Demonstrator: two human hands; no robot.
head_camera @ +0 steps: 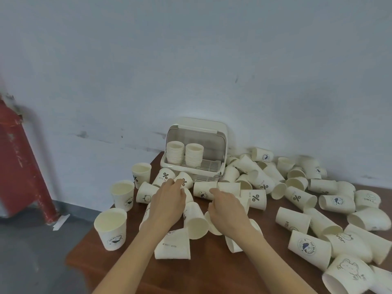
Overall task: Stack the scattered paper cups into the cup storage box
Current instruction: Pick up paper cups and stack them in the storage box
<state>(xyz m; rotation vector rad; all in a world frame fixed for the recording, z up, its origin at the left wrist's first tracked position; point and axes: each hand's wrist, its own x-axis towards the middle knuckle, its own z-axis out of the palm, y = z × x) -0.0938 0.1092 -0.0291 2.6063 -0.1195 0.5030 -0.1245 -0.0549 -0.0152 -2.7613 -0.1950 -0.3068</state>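
Note:
The cream cup storage box (pixel 221 143) stands open at the table's back edge with two stacks of paper cups (pixel 184 154) inside. Many white printed paper cups lie scattered across the brown table (pixel 212 270). My left hand (pixel 167 200) reaches forward, and its fingers curl round a tipped cup with a % mark (pixel 185 178) just in front of the box. My right hand (pixel 227 206) hovers beside it over lying cups. Its index fingertip touches a lying cup (pixel 202 190), and its other fingers curl downward, hiding what is under them.
Three upright cups (pixel 110 228) stand along the table's left edge. A dense heap of cups (pixel 297 187) fills the right side up to the wall. A red pipe (pixel 19 162) leans at the far left, above the grey floor.

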